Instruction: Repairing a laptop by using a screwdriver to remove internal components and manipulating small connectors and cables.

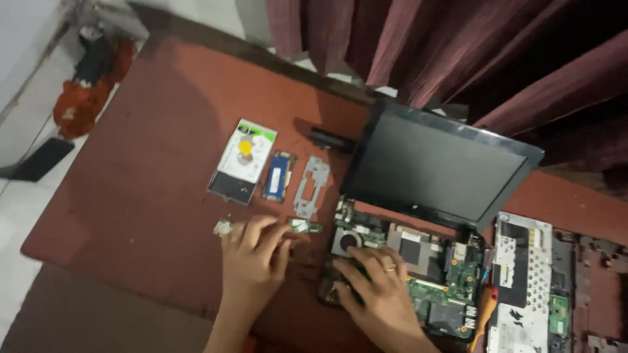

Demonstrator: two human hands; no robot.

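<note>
Left hand (254, 258): flat, fingers spread, gripping nothing, just left of the motherboard (418, 274).
Right hand (379, 291): resting open on the motherboard's left edge.
Small card (305, 226): touching left fingertips, long axis sideways.

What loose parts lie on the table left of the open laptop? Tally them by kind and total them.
Hard drive: 1
Memory stick: 1
Metal bracket: 1
Small circuit cards: 2
Black bar: 1
Total: 6

The left hand rests by the small cards; the right hand is on the laptop's board.
</note>
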